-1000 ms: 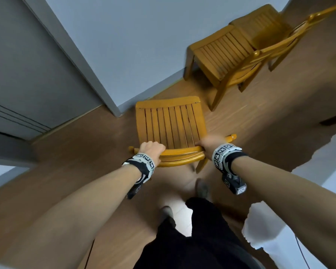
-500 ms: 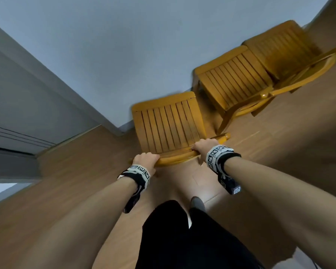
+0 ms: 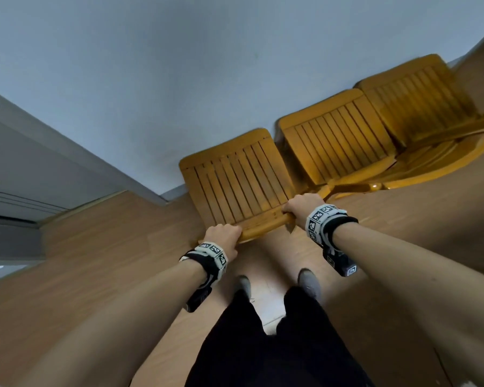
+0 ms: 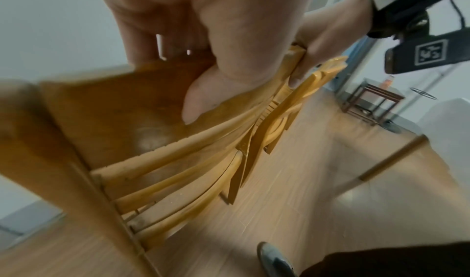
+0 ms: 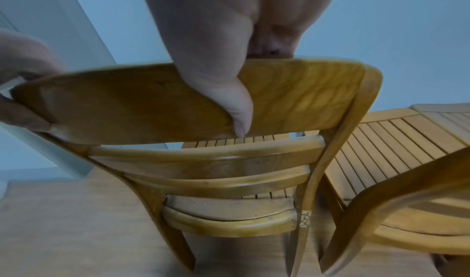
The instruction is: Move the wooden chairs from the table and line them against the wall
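Both hands hold one wooden slatted chair (image 3: pixel 235 177) by the top rail of its backrest. My left hand (image 3: pixel 222 237) grips the rail's left end, thumb on the near face (image 4: pixel 201 100). My right hand (image 3: pixel 301 208) grips the right end, thumb down the rail's near face (image 5: pixel 236 108). The chair's seat front points at the pale wall (image 3: pixel 207 65) and stands close to it. A second chair (image 3: pixel 336 141) stands just to its right, seat toward the wall, and a third chair (image 3: pixel 419 99) beyond that.
A grey door frame (image 3: pixel 67 152) meets the wall left of the held chair. Wood-look floor (image 3: pixel 81 275) lies all around. My feet (image 3: pixel 308 280) stand just behind the chair. The left wrist view shows a small dark stool (image 4: pixel 368 102) and a table leg (image 4: pixel 389 158) behind me.
The held chair has moved forward and right, up to the wall and alongside the second chair. I stepped forward with it; both hands kept their grip.
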Demonstrator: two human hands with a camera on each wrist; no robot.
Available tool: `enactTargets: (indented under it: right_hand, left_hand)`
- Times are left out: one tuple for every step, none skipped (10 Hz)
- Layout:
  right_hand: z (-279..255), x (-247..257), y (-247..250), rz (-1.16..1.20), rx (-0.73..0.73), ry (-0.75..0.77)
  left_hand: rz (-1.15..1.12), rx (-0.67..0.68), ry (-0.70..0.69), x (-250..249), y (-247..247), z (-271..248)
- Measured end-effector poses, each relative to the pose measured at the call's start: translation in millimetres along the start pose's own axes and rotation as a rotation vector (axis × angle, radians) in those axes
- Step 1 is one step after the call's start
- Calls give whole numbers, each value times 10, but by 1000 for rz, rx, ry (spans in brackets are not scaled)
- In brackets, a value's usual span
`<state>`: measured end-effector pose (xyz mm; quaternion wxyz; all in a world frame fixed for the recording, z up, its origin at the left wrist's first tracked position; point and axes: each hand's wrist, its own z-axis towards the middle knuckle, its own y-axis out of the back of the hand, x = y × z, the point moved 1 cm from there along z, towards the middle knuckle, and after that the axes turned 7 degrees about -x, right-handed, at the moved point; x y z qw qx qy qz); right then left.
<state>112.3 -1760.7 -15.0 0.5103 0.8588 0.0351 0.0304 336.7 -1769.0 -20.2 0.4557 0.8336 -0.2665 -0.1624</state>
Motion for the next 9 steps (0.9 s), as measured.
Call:
enactTargets:
  right_hand:
    - [13,-228,-68,-29,15,78]
    - [-38,-425,-283,-67,65,149]
    - [-158,-503,-558,-85,140,191]
    - [-224,-502,-703,-90,91,206]
    - [-228,-486,-704,-73,58,210]
    - [-240,-473,-706,-72,61,186]
    - [-304,-414,-672,-48,54,182]
    - [-380,-379,-663,14,-1,160]
    - [-477,-286,-731,41,-87,67]
  left_hand:
    - [-33,16,63,-241,-54,113]
    - [-51,58,117,-536,-179,112]
    - [-88,112,154,-746,-385,51]
    - [-90,104,193,-807,-471,-2]
    - [-118,84,237,-828,-461,-27]
    - [-137,77,258,-829,-475,-53]
    - [-174,70,234,-767,-440,-117]
    - [-126,28,136,-653,-403,-161]
    - [-32,-24,-11,-500,-351,-196]
